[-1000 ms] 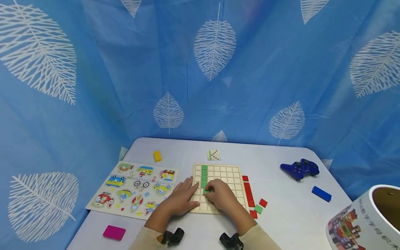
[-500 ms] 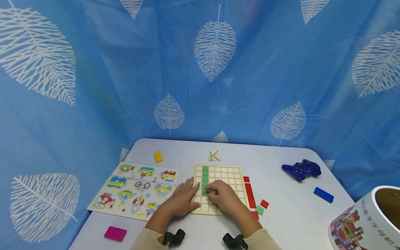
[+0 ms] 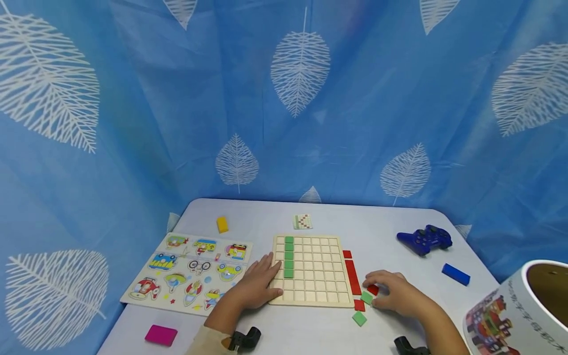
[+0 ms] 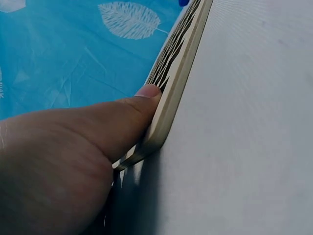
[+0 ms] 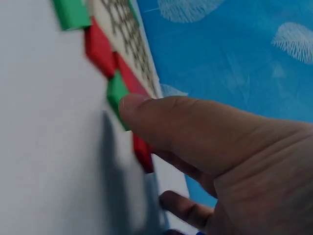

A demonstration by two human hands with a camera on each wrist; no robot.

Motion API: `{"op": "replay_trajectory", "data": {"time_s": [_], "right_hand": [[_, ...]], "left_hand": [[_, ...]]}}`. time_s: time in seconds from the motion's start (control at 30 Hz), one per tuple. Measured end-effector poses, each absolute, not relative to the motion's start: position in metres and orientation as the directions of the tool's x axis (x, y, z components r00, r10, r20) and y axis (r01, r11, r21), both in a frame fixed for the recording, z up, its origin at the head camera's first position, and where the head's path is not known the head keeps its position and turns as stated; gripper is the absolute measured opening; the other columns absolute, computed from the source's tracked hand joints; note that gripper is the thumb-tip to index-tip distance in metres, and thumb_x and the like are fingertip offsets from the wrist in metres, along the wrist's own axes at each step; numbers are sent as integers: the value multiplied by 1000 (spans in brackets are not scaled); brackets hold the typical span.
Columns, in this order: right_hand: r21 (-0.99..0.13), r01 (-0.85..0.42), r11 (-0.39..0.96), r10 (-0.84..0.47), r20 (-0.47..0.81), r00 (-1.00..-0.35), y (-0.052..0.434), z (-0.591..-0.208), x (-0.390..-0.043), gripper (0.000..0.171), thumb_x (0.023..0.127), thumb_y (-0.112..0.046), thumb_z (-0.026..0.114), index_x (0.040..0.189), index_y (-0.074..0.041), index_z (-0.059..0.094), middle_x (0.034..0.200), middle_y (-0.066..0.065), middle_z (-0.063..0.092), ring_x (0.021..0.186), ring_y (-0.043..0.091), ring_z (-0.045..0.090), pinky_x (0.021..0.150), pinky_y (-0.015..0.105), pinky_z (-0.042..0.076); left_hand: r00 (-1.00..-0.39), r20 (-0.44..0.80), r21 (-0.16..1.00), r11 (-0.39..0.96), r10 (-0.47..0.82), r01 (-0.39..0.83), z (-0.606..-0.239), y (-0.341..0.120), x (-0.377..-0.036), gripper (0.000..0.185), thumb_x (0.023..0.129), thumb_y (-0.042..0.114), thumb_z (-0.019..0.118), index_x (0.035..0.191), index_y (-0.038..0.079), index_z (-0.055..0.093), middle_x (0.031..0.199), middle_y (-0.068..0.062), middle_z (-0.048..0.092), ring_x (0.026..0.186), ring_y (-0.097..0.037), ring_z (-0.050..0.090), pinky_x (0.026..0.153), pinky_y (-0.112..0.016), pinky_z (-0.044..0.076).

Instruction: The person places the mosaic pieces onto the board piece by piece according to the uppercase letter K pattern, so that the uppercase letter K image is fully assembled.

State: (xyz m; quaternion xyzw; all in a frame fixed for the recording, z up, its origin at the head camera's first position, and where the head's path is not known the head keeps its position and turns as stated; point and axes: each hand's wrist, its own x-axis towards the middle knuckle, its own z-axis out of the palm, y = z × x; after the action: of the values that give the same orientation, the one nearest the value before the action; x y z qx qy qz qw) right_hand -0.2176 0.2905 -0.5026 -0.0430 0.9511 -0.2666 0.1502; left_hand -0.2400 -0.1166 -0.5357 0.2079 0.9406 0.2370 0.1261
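Seen from the head camera, low in the frame on a white desk (image 3: 399, 236): left hand (image 3: 257, 283) lying flat with fingers spread on the left edge of a wooden grid board (image 3: 310, 268), thumb pressed along its rim in the left wrist view. Column of green tiles (image 3: 289, 256) seated in the board's second column from the left, at its upper part. Right hand (image 3: 392, 293) just right of the board at lower centre-right, fingers loosely curved over loose red and green tiles (image 3: 366, 297), thumb touching a green one in the right wrist view; whether pinching it, cannot tell. Long red strip (image 3: 352, 276) lying along the board's right edge. Blue game controller (image 3: 425, 239) further right; picture puzzle (image 3: 191, 271) at left.
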Motion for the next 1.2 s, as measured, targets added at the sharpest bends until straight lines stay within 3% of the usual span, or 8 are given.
{"op": "replay_trajectory", "data": {"time_s": [0.13,0.4,0.53,0.8,1.0,1.2], "right_hand": [[-525,-34,850,-179,-227,-957,295,-512,-211,27,84,-24,88,104,-38,75,143,-2,62,131,32,45,107,63,45],[-498,-45,866,-172,-211,-962,288,-513,-210,39,79,-27,91,111,-38,73,146,4,55,129,32,43,106,63,46],[-503,-40,863,-147,-175,-973,286,-516,-212,30,81,-30,90,106,-36,73,138,1,59,124,30,45,104,60,47],[-519,12,855,-75,-147,-986,290,-523,-216,27,85,-27,88,109,-25,76,121,-1,69,121,28,57,108,62,47],[-514,4,858,-39,-74,-996,278,-515,-222,27,89,-13,80,115,-16,75,106,-2,71,106,26,57,97,54,52],[-432,68,899,29,-96,-995,268,-512,-229,43,84,-23,86,122,-11,71,116,10,67,106,31,55,90,54,51]], "left_hand": [[-883,-127,504,796,452,335,-536,-117,-238,82,99,51,66,166,17,33,177,-10,10,164,-31,8,132,-54,11],[-884,-115,520,786,453,335,-535,-116,-238,82,99,50,67,165,15,34,177,-12,11,164,-33,9,131,-56,11],[-884,-111,520,785,454,338,-534,-116,-239,81,99,50,66,165,15,34,177,-12,11,164,-32,8,131,-55,11],[-885,-129,515,793,448,327,-536,-116,-239,82,99,52,66,165,17,34,177,-9,10,164,-31,8,132,-54,10],[-888,-125,505,799,443,328,-536,-117,-239,83,98,55,66,165,18,34,177,-9,11,164,-30,9,132,-54,11],[-888,-118,509,795,444,330,-536,-117,-240,83,98,55,66,165,17,35,177,-10,12,164,-31,10,132,-54,11]]}}
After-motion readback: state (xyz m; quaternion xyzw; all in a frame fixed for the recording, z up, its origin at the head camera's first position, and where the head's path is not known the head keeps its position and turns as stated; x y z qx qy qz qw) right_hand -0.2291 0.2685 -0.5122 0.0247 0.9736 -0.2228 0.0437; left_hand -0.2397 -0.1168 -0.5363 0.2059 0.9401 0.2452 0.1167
